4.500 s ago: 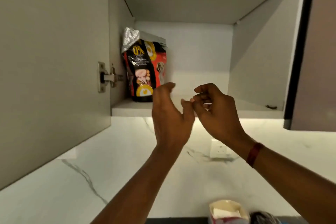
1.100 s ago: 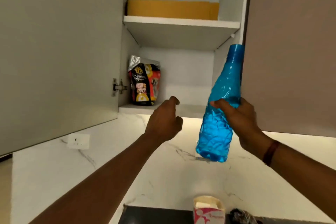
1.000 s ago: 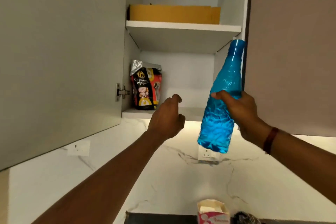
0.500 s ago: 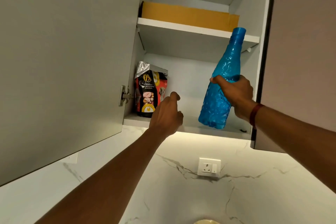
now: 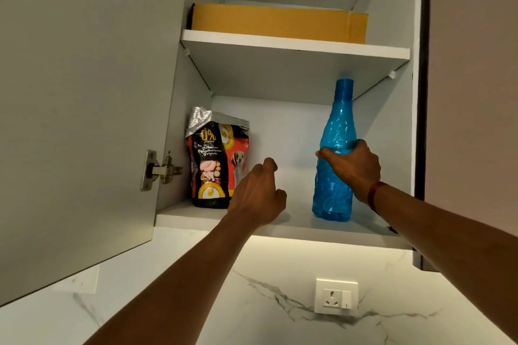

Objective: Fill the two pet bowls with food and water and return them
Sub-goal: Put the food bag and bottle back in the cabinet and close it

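Bottle has gone from tilted in mid-air to upright inside the cabinet. Right hand [image 5: 353,168] is clamped round the waist of the blue ribbed plastic bottle [image 5: 336,126], thumb across the front. Bottle base looks set on the white lower shelf [image 5: 193,217], near the front edge, though full contact is hard to tell. Left hand [image 5: 256,193] hovers left of the right hand over the shelf front, fingers loosely curled, holding nothing. Just left of and beyond the left hand stands the black-and-red foil pet food bag [image 5: 217,159], top crumpled and folded over, well apart from the bottle. Above both hands, a flat yellow-brown cardboard box [image 5: 277,22] lies on the upper shelf. Pet bowls are not in view.

Risk: bottle is tall and narrow; letting go before the base sits flat could tip it forward off the shelf. Left hand could also knock the bag over.
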